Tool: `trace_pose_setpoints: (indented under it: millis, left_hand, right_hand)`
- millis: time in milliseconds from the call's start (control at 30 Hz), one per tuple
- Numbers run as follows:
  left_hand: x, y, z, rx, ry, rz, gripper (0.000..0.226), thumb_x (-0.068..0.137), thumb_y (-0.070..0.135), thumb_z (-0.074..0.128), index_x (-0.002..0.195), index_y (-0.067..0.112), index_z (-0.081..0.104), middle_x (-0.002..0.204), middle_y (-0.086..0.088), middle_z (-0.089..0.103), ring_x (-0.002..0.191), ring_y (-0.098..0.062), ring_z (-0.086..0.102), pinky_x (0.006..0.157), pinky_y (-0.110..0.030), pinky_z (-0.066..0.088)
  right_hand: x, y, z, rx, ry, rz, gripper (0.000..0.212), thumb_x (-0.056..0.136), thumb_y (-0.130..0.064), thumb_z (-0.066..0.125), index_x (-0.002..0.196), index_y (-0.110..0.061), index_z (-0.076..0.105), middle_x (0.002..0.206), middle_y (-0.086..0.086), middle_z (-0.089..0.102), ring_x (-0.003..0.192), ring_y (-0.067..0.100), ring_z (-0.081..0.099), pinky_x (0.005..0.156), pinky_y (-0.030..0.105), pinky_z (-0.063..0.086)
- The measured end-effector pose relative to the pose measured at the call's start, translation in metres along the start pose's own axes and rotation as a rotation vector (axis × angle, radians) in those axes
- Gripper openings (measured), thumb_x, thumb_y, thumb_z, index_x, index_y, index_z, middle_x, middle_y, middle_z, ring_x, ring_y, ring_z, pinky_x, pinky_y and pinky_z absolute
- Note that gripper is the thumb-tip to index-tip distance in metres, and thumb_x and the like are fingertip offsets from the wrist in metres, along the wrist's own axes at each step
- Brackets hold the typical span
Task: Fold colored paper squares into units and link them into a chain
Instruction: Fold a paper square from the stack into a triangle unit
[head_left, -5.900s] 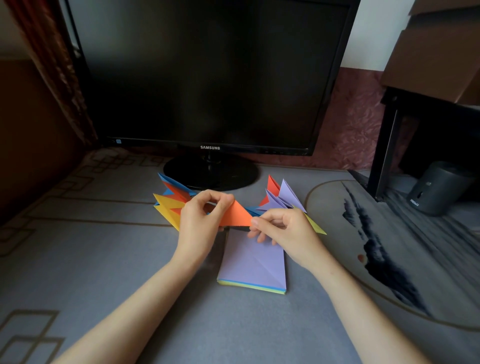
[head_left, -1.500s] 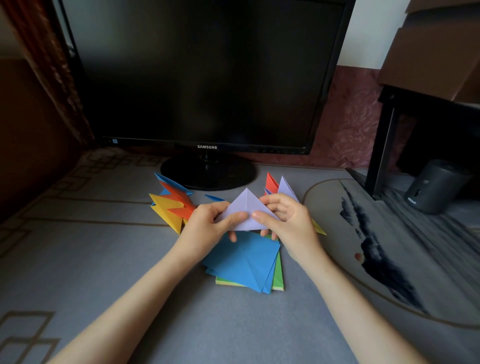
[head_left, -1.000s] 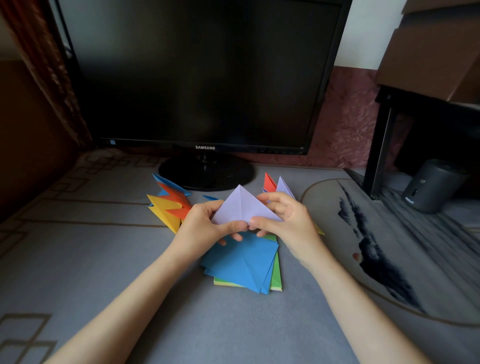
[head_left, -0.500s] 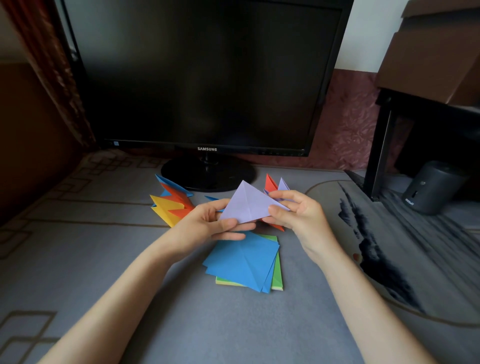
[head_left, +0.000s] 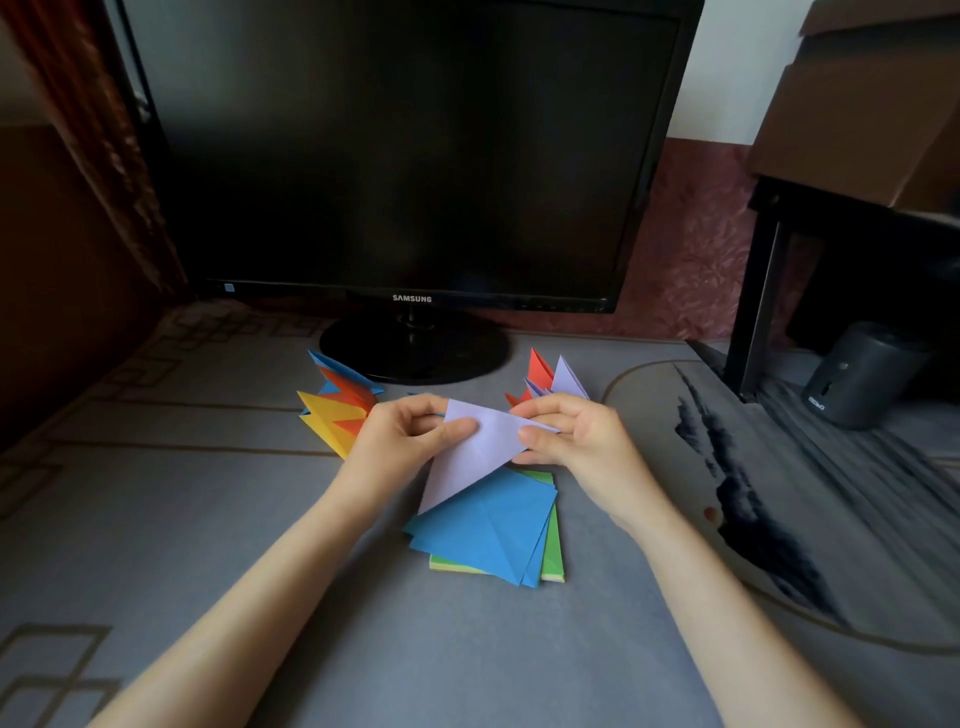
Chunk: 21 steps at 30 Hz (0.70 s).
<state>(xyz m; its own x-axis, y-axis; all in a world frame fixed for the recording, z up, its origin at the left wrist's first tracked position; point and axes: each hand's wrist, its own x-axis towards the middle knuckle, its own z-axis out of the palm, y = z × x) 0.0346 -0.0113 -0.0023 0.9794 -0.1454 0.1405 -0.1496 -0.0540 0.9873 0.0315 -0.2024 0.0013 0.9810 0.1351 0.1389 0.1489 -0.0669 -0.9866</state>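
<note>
A lilac paper triangle (head_left: 478, 457) hangs between both hands above the table, its long point aimed down and left. My left hand (head_left: 402, 441) pinches its upper left corner with thumb and fingers. My right hand (head_left: 571, 441) pinches its right corner. Below lies a stack of paper squares (head_left: 488, 535), blue sheets on top and green beneath. Folded units in yellow, orange and blue (head_left: 337, 408) fan out behind my left hand. Red and lilac folded units (head_left: 550, 376) stand behind my right hand.
A black monitor (head_left: 410, 156) on a round stand (head_left: 415, 348) stands close behind the paper. A dark cylinder (head_left: 857, 374) sits at the right beside a black frame leg (head_left: 753, 301). The grey mat (head_left: 208, 519) covers the table.
The lilac triangle has turned: its point stood upward a second ago and now slants down and left. Both hands have shifted their pinches along its top edge.
</note>
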Motion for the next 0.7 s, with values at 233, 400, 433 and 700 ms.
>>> trace_pose_setpoints:
  millis: [233, 400, 433, 700]
  left_hand:
    - [-0.001, 0.002, 0.004, -0.19, 0.051, -0.06, 0.006, 0.087, 0.005, 0.062, 0.082, 0.007, 0.062, 0.062, 0.004, 0.07, 0.059, -0.004, 0.065, 0.053, -0.015, 0.051]
    - [-0.003, 0.006, 0.006, -0.312, 0.068, -0.049, 0.015, 0.091, 0.005, 0.057, 0.097, -0.008, 0.057, 0.075, -0.01, 0.067, 0.063, -0.009, 0.066, 0.058, -0.018, 0.054]
    - [-0.004, 0.007, 0.008, -0.329, 0.051, -0.058, 0.012, 0.091, 0.004, 0.056, 0.096, -0.007, 0.056, 0.072, -0.008, 0.068, 0.062, -0.009, 0.066, 0.057, -0.018, 0.054]
    - [-0.004, 0.006, 0.01, -0.3, -0.026, -0.16, 0.007, 0.087, 0.004, 0.06, 0.094, 0.003, 0.062, 0.074, -0.003, 0.073, 0.071, -0.014, 0.071, 0.063, -0.02, 0.058]
  right_hand:
    - [-0.001, -0.005, 0.001, 0.164, 0.106, -0.063, 0.021, 0.09, -0.014, 0.056, 0.109, -0.006, 0.06, 0.086, 0.015, 0.068, 0.073, 0.026, 0.07, 0.068, 0.032, 0.058]
    - [-0.005, -0.004, 0.015, 0.105, -0.014, -0.008, 0.043, 0.08, -0.003, 0.069, 0.116, -0.005, 0.047, 0.078, 0.015, 0.068, 0.068, 0.026, 0.069, 0.066, 0.034, 0.058]
    - [-0.006, -0.003, 0.018, 0.06, -0.03, 0.004, 0.043, 0.08, 0.0, 0.07, 0.116, -0.005, 0.046, 0.08, 0.016, 0.068, 0.069, 0.025, 0.068, 0.066, 0.034, 0.058]
    - [-0.001, 0.002, 0.011, 0.024, 0.152, -0.087, 0.037, 0.084, 0.005, 0.062, 0.103, -0.022, 0.045, 0.06, -0.006, 0.063, 0.066, 0.008, 0.062, 0.064, 0.027, 0.052]
